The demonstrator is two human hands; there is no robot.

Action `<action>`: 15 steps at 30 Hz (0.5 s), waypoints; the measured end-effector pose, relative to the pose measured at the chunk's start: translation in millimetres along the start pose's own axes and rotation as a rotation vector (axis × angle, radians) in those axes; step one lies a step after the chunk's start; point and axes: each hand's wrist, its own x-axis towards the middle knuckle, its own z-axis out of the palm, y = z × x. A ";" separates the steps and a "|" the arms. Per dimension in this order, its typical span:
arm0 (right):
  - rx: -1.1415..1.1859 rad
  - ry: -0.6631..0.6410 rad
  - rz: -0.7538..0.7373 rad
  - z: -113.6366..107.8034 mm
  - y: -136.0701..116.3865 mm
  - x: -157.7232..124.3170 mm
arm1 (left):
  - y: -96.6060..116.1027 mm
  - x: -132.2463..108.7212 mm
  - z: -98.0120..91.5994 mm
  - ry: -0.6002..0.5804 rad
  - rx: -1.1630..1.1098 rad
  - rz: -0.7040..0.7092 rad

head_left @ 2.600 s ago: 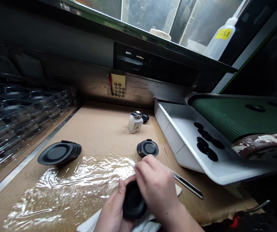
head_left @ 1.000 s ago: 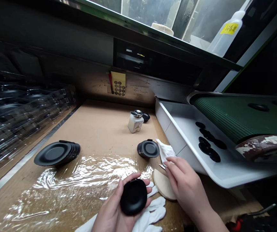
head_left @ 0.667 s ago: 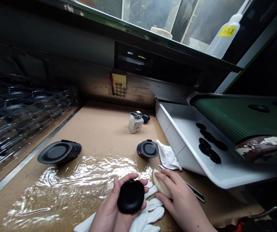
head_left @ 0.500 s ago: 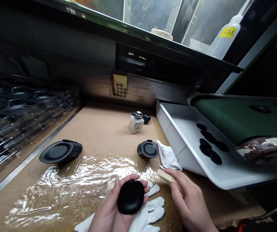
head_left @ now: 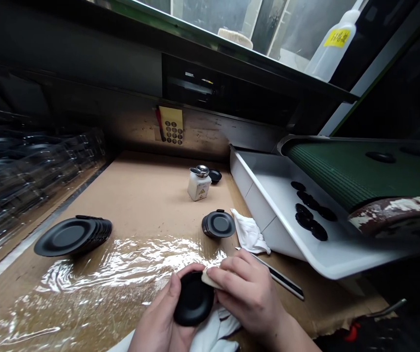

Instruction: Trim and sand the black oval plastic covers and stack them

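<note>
My left hand [head_left: 158, 315] is closed around a round black plastic shell [head_left: 193, 299], its recessed face turned up towards me. In my right hand [head_left: 252, 291] is a beige flat stick [head_left: 209, 277], its tip touching the shell's upper right rim. White gloves [head_left: 213, 332] lie on the bench beneath both hands. Beyond the hands stands a short stack of black shells [head_left: 220, 224], with a longer leaning stack [head_left: 72, 237] over to the left.
A white tray [head_left: 307, 254] with several black pieces sits at right, beside a green conveyor belt [head_left: 327, 166]. Near it lie a white cloth [head_left: 248, 233] and a black-and-silver strip [head_left: 285, 281]. A pump bottle [head_left: 198, 185] stands farther back; clear plastic trays [head_left: 48, 176] are at left.
My right hand has moved left, bringing the beige stick onto the shell's rim. The shell now shows its recessed face instead of its smooth one. The strip has come into fuller view.
</note>
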 end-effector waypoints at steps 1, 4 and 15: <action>0.014 0.005 0.019 1.3 -1.3 -3.3 | 0.0 -0.1 -0.6 0.004 0.000 -0.002; 0.043 0.017 -0.010 8.4 -9.9 -21.8 | -0.7 0.2 -3.2 -0.016 -0.023 -0.021; -0.028 -0.014 0.048 0.2 -9.1 -2.4 | -0.5 -3.5 2.5 0.022 0.018 -0.008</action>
